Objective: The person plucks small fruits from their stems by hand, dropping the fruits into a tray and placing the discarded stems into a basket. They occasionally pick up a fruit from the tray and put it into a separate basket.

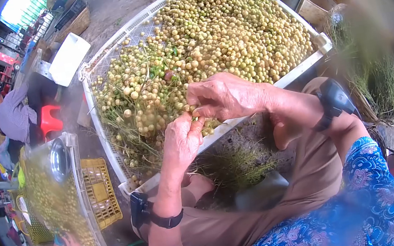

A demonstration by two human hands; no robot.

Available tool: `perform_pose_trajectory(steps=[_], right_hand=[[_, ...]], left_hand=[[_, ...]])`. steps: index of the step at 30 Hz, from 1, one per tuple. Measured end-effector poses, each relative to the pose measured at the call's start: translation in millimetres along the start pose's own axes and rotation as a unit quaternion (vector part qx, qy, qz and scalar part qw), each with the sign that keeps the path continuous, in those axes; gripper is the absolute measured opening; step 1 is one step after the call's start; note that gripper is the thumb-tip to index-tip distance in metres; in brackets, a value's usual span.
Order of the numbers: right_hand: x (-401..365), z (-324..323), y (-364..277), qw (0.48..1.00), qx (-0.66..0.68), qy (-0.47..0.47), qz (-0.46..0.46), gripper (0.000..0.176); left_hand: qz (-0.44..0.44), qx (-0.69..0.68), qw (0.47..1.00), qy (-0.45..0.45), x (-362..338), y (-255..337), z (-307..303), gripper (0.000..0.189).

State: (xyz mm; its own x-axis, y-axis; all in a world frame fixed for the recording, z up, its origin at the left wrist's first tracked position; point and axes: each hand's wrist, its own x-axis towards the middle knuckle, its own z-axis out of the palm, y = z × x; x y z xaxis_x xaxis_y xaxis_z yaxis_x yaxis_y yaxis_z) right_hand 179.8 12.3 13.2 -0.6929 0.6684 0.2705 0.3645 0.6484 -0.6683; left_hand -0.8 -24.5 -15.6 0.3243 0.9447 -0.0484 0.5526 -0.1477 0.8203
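At far left, a second tray (83, 182) of fruit carries a steel bowl (58, 158), with a yellow crate (101, 192) just beside it; another person's hand (74, 245) is at that tray's near end. The left hand (182, 143) is narrowed, its fingertips pinched on a sprig of fruit (196, 111) at the near edge of the white tray (302, 71), which is heaped with loose fruit (234, 29). The right hand (226, 95) grips the same sprig from above, and bare stems (380, 78) lie piled beyond the tray's right corner.

An open-air fruit-sorting yard: heaped fruit trays (96, 72), crates (99, 192), concrete ground.
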Motion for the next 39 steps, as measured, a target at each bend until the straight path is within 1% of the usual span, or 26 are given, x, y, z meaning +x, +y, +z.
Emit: perform_pose_trajectory(steps=[1, 3, 4, 5, 6, 7, 9, 11, 12, 13, 15, 19, 22, 23, 25, 26, 27, 29, 30, 32, 33, 35, 36, 37, 38, 39], right_hand=[[0, -2, -2, 1.000, 0.001, -0.002, -0.001, 0.016], [0, -3, -4, 0.984, 0.161, -0.042, 0.070, 0.013], [2, 1, -1, 0.944, 0.316, -0.039, 0.090, 0.011], [1, -3, 2, 0.944, 0.315, -0.040, 0.090, 0.011], [-2, -10, 5, 0.847, 0.511, -0.043, 0.139, 0.009], [-2, -16, 5, 0.709, 0.680, -0.045, 0.182, 0.008], [2, -18, 4, 0.727, 0.669, -0.023, 0.154, 0.009], [6, -15, -3, 0.827, 0.533, -0.010, 0.179, 0.011], [5, -15, -10, 0.877, 0.412, -0.037, 0.243, 0.012], [12, 4, -9, 0.972, 0.224, 0.053, 0.034, 0.011], [-1, 5, -6, 0.998, 0.025, -0.031, 0.046, 0.013], [-1, 3, 3, 0.994, 0.075, -0.072, 0.012, 0.012], [0, 10, 3, 0.993, 0.037, 0.095, 0.052, 0.012], [1, 8, 7, 0.993, 0.037, 0.094, 0.052, 0.012], [3, -5, 11, 0.947, 0.243, 0.159, 0.134, 0.008], [4, -19, 3, 0.915, 0.334, 0.125, 0.187, 0.009], [3, -22, 7, 0.875, 0.434, 0.077, 0.200, 0.009], [3, -19, 12, 0.870, 0.442, -0.001, 0.221, 0.018], [2, -16, 13, 0.869, 0.444, 0.002, 0.221, 0.018], [0, -10, 12, 0.866, 0.394, -0.163, 0.260, 0.022], [0, -2, 19, 0.866, 0.397, -0.160, 0.260, 0.022], [3, 9, 26, 0.877, 0.425, -0.161, 0.154, 0.022], [-2, 5, 29, 0.840, 0.476, -0.160, 0.206, 0.016], [-3, 3, 27, 0.840, 0.476, -0.160, 0.206, 0.016], [-3, 1, 25, 0.795, 0.553, -0.135, 0.207, 0.014], [-3, 2, 23, 0.744, 0.625, -0.110, 0.207, 0.013]], left_hand=[[-0.027, -0.049, 0.998, -0.011, -2, 8, -1, 0.020], [-0.055, -0.098, 0.993, -0.024, -2, 10, -3, 0.021], [-0.090, -0.096, 0.991, -0.037, -1, 7, -5, 0.021], [-0.124, -0.095, 0.986, -0.050, 0, 5, -6, 0.023], [-0.124, -0.096, 0.986, -0.049, -1, 6, -7, 0.023], [-0.114, -0.091, 0.988, -0.046, -1, 7, -7, 0.024], [-0.104, -0.089, 0.990, -0.040, -2, 7, -5, 0.024], [-0.046, -0.008, 0.998, -0.030, -3, 5, 0, 0.024], [-0.046, -0.007, 0.998, -0.033, -2, 4, 2, 0.024], [-0.014, 0.012, 0.999, -0.026, -1, 3, 4, 0.023], [0.020, 0.034, 0.999, -0.022, -1, 2, 5, 0.022], [-0.031, 0.056, 0.996, -0.064, -3, 4, 2, 0.020], [-0.017, 0.062, 0.996, -0.062, -4, 8, -1, 0.021], [0.007, 0.087, 0.995, -0.051, -4, 9, -2, 0.021], [0.002, 0.099, 0.993, -0.065, -6, 17, -3, 0.021], [-0.003, 0.111, 0.991, -0.080, -7, 20, -3, 0.021], [-0.002, 0.109, 0.991, -0.079, -8, 22, -3, 0.021], [0.007, 0.085, 0.990, -0.109, -9, 25, -3, 0.020], [0.008, 0.087, 0.990, -0.112, -11, 22, -3, 0.020], [0.069, 0.055, 0.987, -0.135, -13, 12, -5, 0.019], [0.069, 0.057, 0.986, -0.138, -12, 10, -6, 0.019], [0.069, 0.040, 0.985, -0.150, -9, 8, -6, 0.018], [0.070, 0.040, 0.985, -0.151, -7, 10, -8, 0.018], [0.003, -0.050, 0.984, -0.169, -6, 13, -11, 0.018], [-0.064, -0.138, 0.971, -0.185, -5, 17, -15, 0.019], [-0.064, -0.138, 0.971, -0.183, -5, 20, -18, 0.019]])
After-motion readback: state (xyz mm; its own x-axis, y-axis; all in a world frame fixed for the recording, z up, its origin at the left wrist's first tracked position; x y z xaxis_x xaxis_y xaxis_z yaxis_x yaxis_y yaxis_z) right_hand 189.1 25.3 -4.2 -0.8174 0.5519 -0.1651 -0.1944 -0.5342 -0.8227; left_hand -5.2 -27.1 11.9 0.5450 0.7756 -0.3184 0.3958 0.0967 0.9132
